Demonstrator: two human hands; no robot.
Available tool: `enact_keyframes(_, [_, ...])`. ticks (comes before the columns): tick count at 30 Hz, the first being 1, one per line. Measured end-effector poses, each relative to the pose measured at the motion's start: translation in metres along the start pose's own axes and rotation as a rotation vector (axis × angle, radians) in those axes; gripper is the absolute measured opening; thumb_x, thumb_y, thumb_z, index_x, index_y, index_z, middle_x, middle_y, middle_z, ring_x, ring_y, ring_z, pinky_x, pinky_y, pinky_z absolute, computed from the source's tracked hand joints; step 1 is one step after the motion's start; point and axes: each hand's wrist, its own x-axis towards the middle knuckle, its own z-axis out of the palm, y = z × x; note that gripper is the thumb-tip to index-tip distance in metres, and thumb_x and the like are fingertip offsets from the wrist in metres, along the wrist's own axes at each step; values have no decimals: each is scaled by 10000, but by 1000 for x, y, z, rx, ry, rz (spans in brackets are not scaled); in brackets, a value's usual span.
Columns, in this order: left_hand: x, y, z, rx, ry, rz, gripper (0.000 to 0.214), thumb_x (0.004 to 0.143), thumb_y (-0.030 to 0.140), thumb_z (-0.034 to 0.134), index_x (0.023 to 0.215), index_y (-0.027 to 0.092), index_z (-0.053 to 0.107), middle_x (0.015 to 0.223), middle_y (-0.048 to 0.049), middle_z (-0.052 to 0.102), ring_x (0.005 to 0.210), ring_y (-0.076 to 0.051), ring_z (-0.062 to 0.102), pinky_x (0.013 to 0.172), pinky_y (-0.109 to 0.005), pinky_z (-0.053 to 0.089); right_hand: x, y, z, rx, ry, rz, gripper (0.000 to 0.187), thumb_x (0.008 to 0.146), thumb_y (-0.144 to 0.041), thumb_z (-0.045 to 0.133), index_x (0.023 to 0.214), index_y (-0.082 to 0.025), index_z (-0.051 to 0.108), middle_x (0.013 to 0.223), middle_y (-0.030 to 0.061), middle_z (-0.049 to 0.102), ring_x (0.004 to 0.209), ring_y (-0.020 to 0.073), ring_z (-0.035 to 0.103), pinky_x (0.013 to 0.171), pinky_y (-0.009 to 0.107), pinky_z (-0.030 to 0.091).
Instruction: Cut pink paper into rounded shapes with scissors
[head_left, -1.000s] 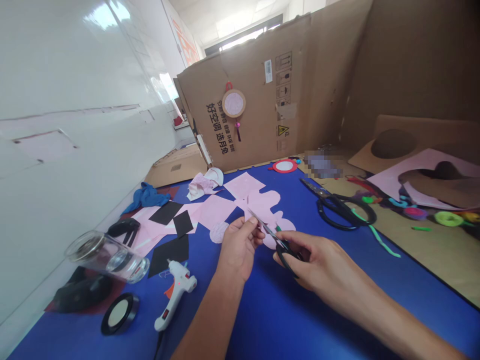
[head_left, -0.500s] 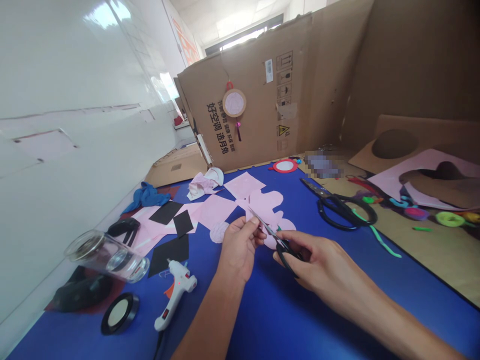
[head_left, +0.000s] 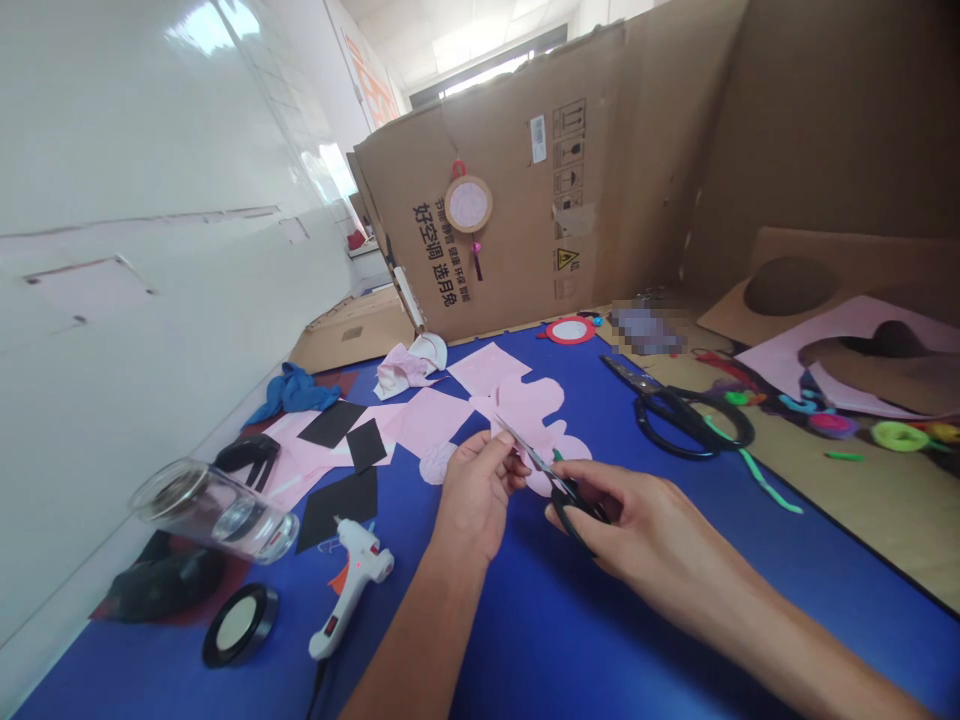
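Observation:
My right hand [head_left: 637, 525] grips small black-handled scissors [head_left: 551, 480] with the blades pointing up-left toward my left hand. My left hand [head_left: 476, 490] is closed in a pinch at the blade tips on something too small to make out. Both hands hover over the blue table [head_left: 585, 620]. Just beyond them lie pink paper cut-outs [head_left: 525, 405] and a small crumpled pink round piece [head_left: 435, 463].
A white glue gun [head_left: 349, 580], a black tape roll [head_left: 238, 628] and a glass jar on its side [head_left: 214, 510] lie at the left front. Black paper pieces [head_left: 341, 500], large black scissors [head_left: 686, 410], coloured scraps [head_left: 832, 425] and cardboard boxes [head_left: 525, 190] surround the area.

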Motion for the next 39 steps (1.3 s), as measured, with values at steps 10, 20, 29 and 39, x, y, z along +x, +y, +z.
enact_keyframes(10, [0,-2,-1,-10,-3,-2,372,627,375,943,717,151,661,656,-10,655,573,-100,562,567,-230,404,-2,-1,-1,54,-22,5,193,968,-342,626,999,-223,775,684,-26,618,555,135,459,507,241,337])
enact_keyframes(20, [4,-3,-5,62,-20,47,361,667,408,929,708,148,681,632,-23,649,579,-112,558,583,-242,409,-1,-3,-2,41,-30,-4,195,974,-343,616,956,-217,763,682,-18,617,546,132,448,494,239,330])
enact_keyframes(29, [3,-2,-3,87,-55,80,346,701,421,907,698,150,692,609,-29,648,570,-113,553,589,-239,420,0,0,1,8,-3,-21,188,961,-325,626,1035,-228,770,704,-17,664,544,141,504,518,249,356])
enact_keyframes(39, [3,1,-4,125,-36,79,314,692,401,902,716,150,713,608,-40,670,563,-122,582,572,-237,422,-1,1,0,-2,8,-24,214,970,-342,618,1045,-233,785,712,-14,680,549,147,514,519,250,357])
